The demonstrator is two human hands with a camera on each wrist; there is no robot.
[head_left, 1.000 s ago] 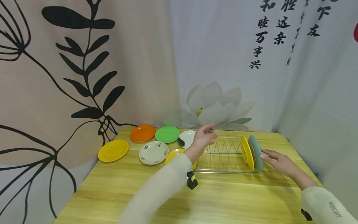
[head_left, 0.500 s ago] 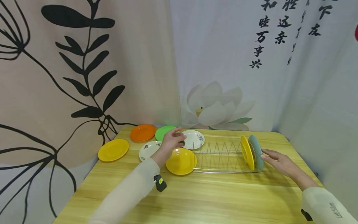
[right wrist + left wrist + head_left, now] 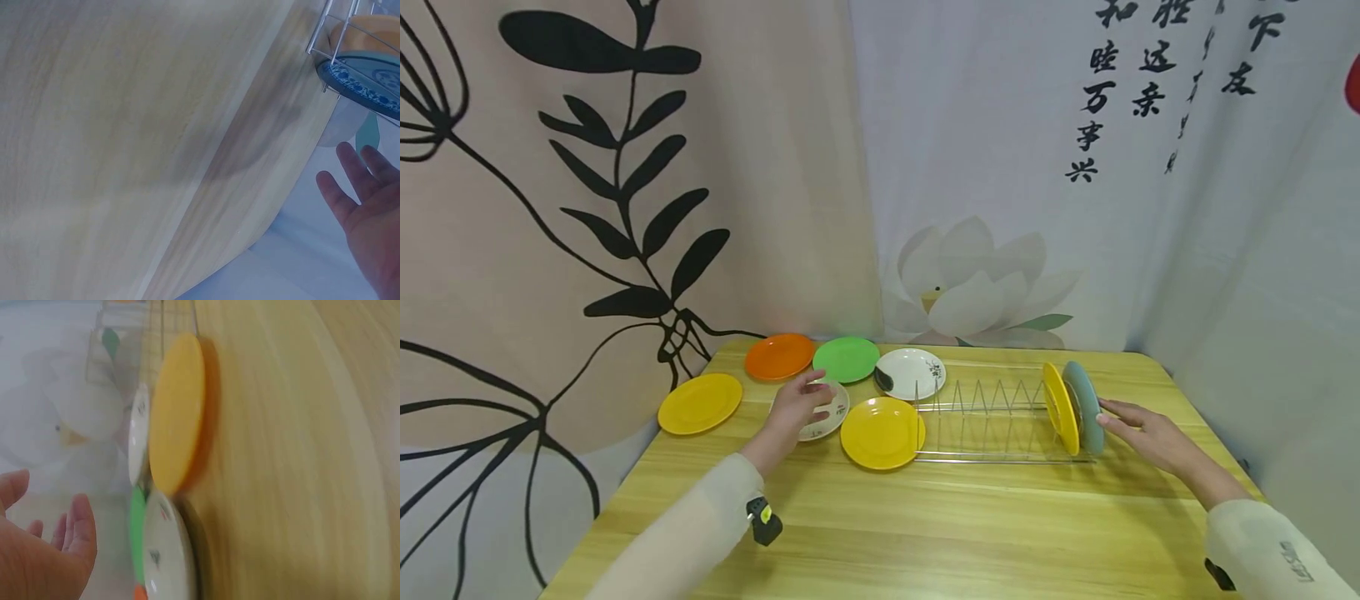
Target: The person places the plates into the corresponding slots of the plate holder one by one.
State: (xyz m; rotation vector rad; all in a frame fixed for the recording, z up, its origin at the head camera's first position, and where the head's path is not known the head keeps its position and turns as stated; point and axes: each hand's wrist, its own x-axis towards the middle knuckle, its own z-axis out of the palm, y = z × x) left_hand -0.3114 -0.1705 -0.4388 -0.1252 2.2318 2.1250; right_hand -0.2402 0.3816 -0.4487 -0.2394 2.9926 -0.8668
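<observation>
My left hand (image 3: 792, 417) hovers over a small white plate with a floral pattern (image 3: 829, 423), partly covering it in the head view. Its fingers are loosely bent and hold nothing; the left wrist view shows the hand (image 3: 53, 553) beside that plate (image 3: 167, 556). My right hand (image 3: 1152, 435) is at the right end of a wire dish rack (image 3: 985, 458), fingertips right at the edge of a blue-grey plate (image 3: 1086, 408). In the right wrist view its fingers (image 3: 337, 195) are spread below the blue-patterned plate (image 3: 359, 81). A yellow plate (image 3: 1060, 410) stands upright beside it.
A yellow plate (image 3: 880, 437) lies flat at the rack's left end. Behind are a white plate with a dark leaf (image 3: 917, 372), a green plate (image 3: 846, 358) and an orange plate (image 3: 780, 356). Another yellow plate (image 3: 700, 404) lies far left on the wooden table (image 3: 940, 533).
My left hand has swept left from above the rack's left end, past the yellow plate, to the floral plate. My right hand has stayed beside the blue-grey plate.
</observation>
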